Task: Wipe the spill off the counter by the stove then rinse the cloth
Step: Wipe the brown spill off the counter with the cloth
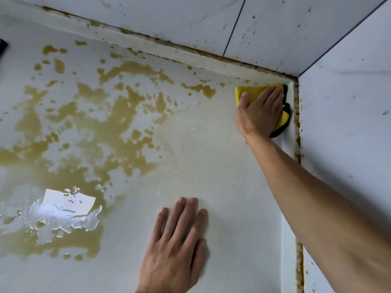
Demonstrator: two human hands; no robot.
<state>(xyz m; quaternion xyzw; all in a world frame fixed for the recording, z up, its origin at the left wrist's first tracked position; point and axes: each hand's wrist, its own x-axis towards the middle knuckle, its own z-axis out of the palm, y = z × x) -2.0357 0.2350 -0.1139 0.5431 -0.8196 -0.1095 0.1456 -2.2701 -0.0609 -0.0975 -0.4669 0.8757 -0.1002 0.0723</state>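
A wide yellowish-brown spill covers the left and middle of the white counter, in puddles and scattered drops. In the far right corner, against the walls, lies a yellow cloth with a black edge. My right hand presses flat on it with straight fingers pointing toward the corner. My left hand rests palm down on a dry patch of counter near the front, fingers spread, holding nothing.
White tiled walls speckled with brown spots meet at the corner, with a stained raised rim along the back and right side. A dark object pokes in at the left edge. A bright window reflection glints on the wet area.
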